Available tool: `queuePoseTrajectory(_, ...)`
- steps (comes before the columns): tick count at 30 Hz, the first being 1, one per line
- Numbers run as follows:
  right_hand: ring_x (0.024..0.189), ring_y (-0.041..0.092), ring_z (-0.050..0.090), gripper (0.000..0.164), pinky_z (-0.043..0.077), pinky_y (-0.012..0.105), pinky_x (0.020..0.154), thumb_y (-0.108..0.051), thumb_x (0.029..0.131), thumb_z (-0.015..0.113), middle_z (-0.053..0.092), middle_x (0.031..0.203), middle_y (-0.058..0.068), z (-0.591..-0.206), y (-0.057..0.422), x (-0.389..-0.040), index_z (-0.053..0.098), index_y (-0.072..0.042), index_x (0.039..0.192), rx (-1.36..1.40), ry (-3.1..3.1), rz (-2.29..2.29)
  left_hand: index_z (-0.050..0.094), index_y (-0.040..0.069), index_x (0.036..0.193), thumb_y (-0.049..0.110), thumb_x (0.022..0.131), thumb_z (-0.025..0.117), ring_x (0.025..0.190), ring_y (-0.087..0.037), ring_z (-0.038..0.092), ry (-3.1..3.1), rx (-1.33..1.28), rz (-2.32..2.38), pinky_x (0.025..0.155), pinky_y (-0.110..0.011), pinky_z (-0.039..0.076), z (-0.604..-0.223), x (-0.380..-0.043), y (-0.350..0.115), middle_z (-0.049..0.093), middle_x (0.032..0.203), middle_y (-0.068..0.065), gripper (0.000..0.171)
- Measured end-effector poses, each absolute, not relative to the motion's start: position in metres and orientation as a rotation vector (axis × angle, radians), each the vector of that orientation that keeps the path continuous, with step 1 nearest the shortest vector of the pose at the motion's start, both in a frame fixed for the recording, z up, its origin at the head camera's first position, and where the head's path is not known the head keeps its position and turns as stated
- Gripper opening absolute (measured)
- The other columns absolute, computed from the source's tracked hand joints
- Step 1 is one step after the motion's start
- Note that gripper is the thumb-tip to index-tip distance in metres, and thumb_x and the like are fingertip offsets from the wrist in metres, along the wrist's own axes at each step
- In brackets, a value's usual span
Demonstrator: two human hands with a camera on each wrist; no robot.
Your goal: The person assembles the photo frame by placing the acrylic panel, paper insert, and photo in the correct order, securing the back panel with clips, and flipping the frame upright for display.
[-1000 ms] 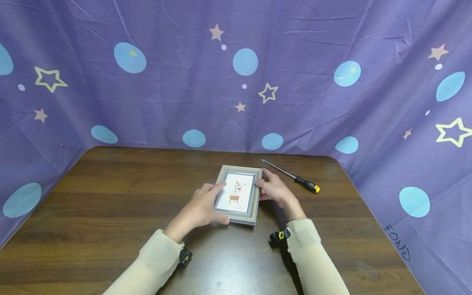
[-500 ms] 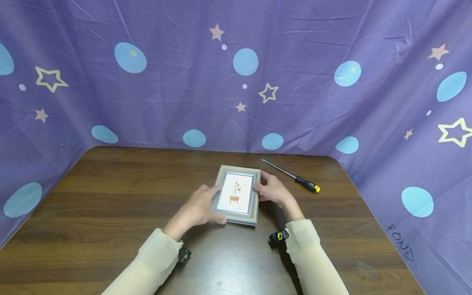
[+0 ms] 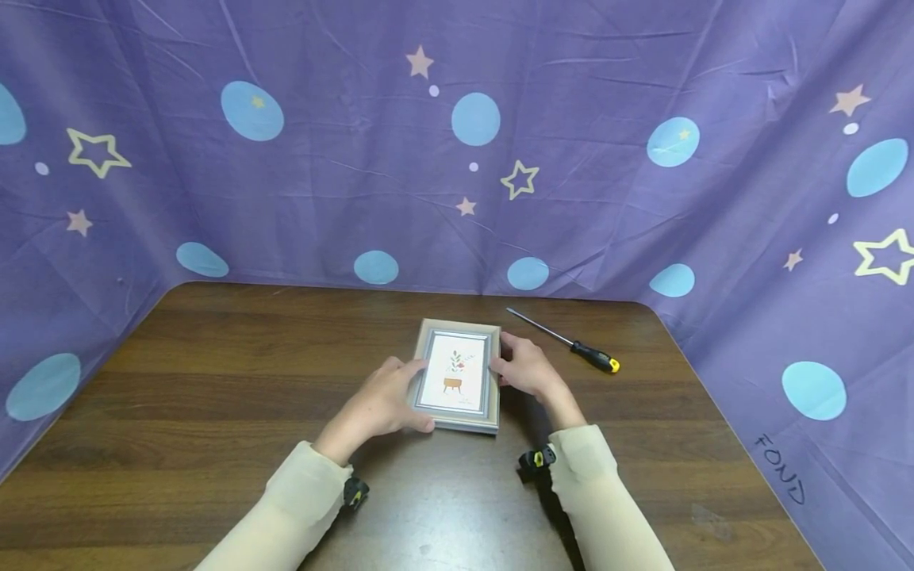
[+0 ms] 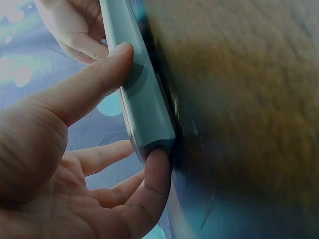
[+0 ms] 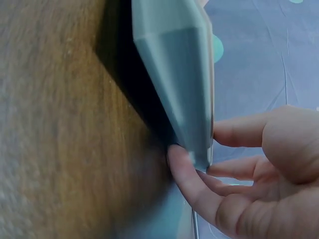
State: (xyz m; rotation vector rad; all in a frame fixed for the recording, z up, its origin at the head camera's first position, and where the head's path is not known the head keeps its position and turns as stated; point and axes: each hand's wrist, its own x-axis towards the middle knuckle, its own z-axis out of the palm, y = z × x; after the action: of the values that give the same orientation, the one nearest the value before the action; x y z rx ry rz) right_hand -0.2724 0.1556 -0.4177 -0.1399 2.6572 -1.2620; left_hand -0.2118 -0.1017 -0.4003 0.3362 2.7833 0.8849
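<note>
A small picture frame (image 3: 457,374) lies face up near the middle of the dark wooden counter (image 3: 214,381), its print showing a plant on a little stand. The left hand (image 3: 378,404) grips the frame's left edge, thumb on top and a fingertip curled under the near corner in the left wrist view. The right hand (image 3: 524,369) grips the right edge the same way, its fingers (image 5: 192,186) hooked beneath the frame. Just to the far right, apart from the hand, lies a screwdriver (image 3: 567,342) with a black and yellow handle. A purple cloth (image 3: 607,159) with stars and blue dots hangs behind and beside the counter.
</note>
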Motion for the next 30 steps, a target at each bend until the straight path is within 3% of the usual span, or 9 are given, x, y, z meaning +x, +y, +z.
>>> queuePoseTrajectory(6, 0.074, 0.019, 0.071, 0.067, 0.061, 0.037, 0.083, -0.008, 0.1, 0.064, 0.063, 0.141, 0.026, -0.4164, 0.1538, -0.2717, 0.038, 0.006, 0.16, -0.183, 2.715, -1.177, 0.05, 0.006, 0.157, 0.025, 0.068, 0.101, 0.112, -0.033, 0.06, 2.768, 0.316, 0.904, 0.104, -0.056, 0.055, -0.4021, -0.2126, -0.1027, 0.056, 0.133, -0.021, 0.104)
queuePoseTrajectory(13, 0.081, 0.021, 0.074, 0.066, 0.057, 0.046, 0.104, -0.007, 0.101, 0.063, 0.055, 0.153, 0.025, -0.4165, 0.1526, -0.2721, 0.038, 0.007, 0.16, -0.236, 2.721, -1.161, 0.049, 0.006, 0.158, 0.025, 0.07, 0.1, 0.114, -0.034, 0.06, 2.774, 0.315, 0.899, 0.106, -0.056, 0.054, -0.404, -0.2147, -0.1031, 0.056, 0.136, -0.022, 0.103)
queuePoseTrajectory(18, 0.084, 0.024, 0.075, 0.066, 0.057, 0.047, 0.106, -0.008, 0.101, 0.063, 0.053, 0.155, 0.025, -0.4162, 0.1523, -0.2712, 0.038, 0.007, 0.16, -0.24, 2.716, -1.162, 0.05, 0.006, 0.157, 0.024, 0.071, 0.1, 0.113, -0.034, 0.06, 2.774, 0.322, 0.898, 0.104, -0.056, 0.055, -0.4028, -0.2143, -0.1037, 0.056, 0.135, -0.022, 0.101)
queuePoseTrajectory(21, 0.107, 0.032, 0.074, 0.066, 0.053, 0.049, 0.112, -0.008, 0.101, 0.063, 0.052, 0.156, 0.026, -0.4166, 0.1519, -0.2705, 0.038, 0.007, 0.16, -0.243, 2.719, -1.147, 0.052, 0.007, 0.156, 0.023, 0.071, 0.1, 0.113, -0.033, 0.06, 2.774, 0.326, 0.898, 0.104, -0.056, 0.055, -0.4018, -0.2137, -0.1041, 0.056, 0.134, -0.022, 0.099)
queuePoseTrajectory(25, 0.145, 0.036, 0.049, 0.066, 0.039, 0.051, 0.125, -0.008, 0.102, 0.063, 0.045, 0.161, 0.025, -0.4166, 0.1504, -0.2693, 0.036, 0.007, 0.16, -0.256, 2.72, -1.121, 0.055, 0.007, 0.154, 0.023, 0.071, 0.1, 0.113, -0.033, 0.06, 2.774, 0.329, 0.897, 0.104, -0.057, 0.055, -0.4006, -0.2126, -0.105, 0.056, 0.134, -0.021, 0.095)
queuePoseTrajectory(26, 0.151, 0.035, 0.042, 0.066, 0.035, 0.051, 0.127, -0.008, 0.102, 0.062, 0.042, 0.163, 0.025, -0.4168, 0.1499, -0.2694, 0.036, 0.008, 0.16, -0.258, 2.716, -1.121, 0.056, 0.007, 0.153, 0.023, 0.071, 0.1, 0.114, -0.033, 0.06, 2.774, 0.327, 0.896, 0.104, -0.057, 0.055, -0.4005, -0.2123, -0.1053, 0.056, 0.134, -0.021, 0.094)
queuePoseTrajectory(30, 0.151, 0.035, 0.041, 0.065, 0.035, 0.051, 0.127, -0.007, 0.103, 0.061, 0.04, 0.164, 0.025, -0.4177, 0.1489, -0.2685, 0.035, 0.008, 0.161, -0.28, 2.704, -1.114, 0.058, 0.007, 0.151, 0.023, 0.071, 0.1, 0.114, -0.033, 0.06, 2.777, 0.316, 0.898, 0.104, -0.056, 0.055, -0.4, -0.2113, -0.1059, 0.056, 0.133, -0.02, 0.091)
